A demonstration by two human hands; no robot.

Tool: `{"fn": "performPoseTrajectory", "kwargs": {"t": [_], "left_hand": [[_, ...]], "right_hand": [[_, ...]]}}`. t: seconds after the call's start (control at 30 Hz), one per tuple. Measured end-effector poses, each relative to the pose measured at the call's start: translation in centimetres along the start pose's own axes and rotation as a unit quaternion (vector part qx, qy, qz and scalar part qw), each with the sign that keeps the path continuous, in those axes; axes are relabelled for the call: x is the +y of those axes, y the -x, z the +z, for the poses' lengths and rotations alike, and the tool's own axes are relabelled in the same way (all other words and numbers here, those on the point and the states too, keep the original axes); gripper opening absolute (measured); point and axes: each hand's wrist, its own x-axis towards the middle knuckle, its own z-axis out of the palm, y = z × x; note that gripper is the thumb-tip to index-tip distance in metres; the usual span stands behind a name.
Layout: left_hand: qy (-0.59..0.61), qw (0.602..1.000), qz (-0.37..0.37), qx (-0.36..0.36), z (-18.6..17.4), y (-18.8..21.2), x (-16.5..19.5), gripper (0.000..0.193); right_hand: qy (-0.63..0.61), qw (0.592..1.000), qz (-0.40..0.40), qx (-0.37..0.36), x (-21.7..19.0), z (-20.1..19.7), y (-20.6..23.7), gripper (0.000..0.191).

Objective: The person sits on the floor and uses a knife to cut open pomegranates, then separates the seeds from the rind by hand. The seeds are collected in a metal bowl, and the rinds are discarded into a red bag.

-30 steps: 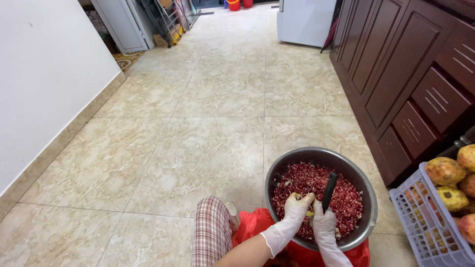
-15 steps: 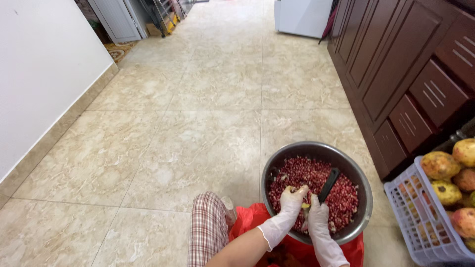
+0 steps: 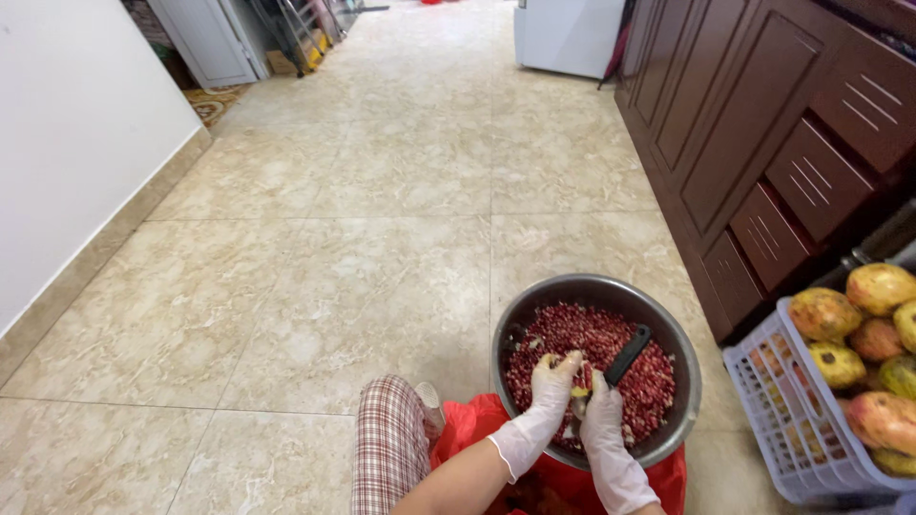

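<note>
- While both gloved hands work over the metal bowl (image 3: pixel 682 367), the left hand (image 3: pixel 551 381) is curled around a small piece of pomegranate (image 3: pixel 577 389), yellowish rind showing between the fingers, just above the heap of seeds.
- Close beside it, the right hand (image 3: pixel 603 412) is closed on a knife (image 3: pixel 625 355); its black handle slants up and away over the bowl's middle, and the blade is mostly hidden between the two hands.
- I judge the fruit piece light but awkward: the rind is stiff and leathery, the seeds inside burst easily, and wet juice on thin gloves makes it slippery. It is best pinched by the rind, not the seed side.
- Held by the handle, the knife should be rigid and light, though slick with juice.
- Inside the bowl lies a deep layer of loose red seeds (image 3: pixel 649 381) with a few pale scraps of pith; filled like this it is probably heavy, and its rim is the place to grip.
- Under the bowl's near edge sits a red plastic bag (image 3: pixel 477 424); its contents are not visible.
- Right of the bowl, a pale lattice basket (image 3: pixel 763 401) holds whole yellow-red pomegranates (image 3: pixel 825 315), piled above its rim.
- Left of the bowl, a knee in checked fabric (image 3: pixel 389 443) rests on the tiled floor (image 3: pixel 334 248).
</note>
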Motion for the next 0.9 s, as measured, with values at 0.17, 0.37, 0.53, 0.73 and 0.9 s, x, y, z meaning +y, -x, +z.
{"fn": "performPoseTrajectory", "kwargs": {"t": [0.17, 0.37, 0.53, 0.73, 0.9], "left_hand": [[0.041, 0.999, -0.012, -0.012, -0.2, -0.6, -1.2, 0.024], [-0.004, 0.998, 0.042, -0.056, -0.6, -1.4, -2.8, 0.022], [0.022, 0.989, -0.119, -0.082, -2.1, -1.3, -2.9, 0.025], [-0.147, 0.987, -0.028, -0.065, -2.5, -0.2, -2.5, 0.032], [-0.193, 0.981, -0.005, -0.038, -3.3, 0.2, -2.5, 0.031]], "right_hand": [[0.088, 0.994, -0.031, -0.055, 0.0, -1.3, 0.4, 0.047], [0.433, 0.705, -0.550, -0.111, -0.8, -4.3, 0.4, 0.054], [-0.079, 0.966, 0.038, -0.243, -0.4, -5.6, 0.3, 0.039], [0.168, 0.983, 0.079, -0.002, -1.5, -4.7, 1.2, 0.024], [0.270, 0.948, -0.168, -0.022, -1.5, -4.4, 2.6, 0.034]]}}
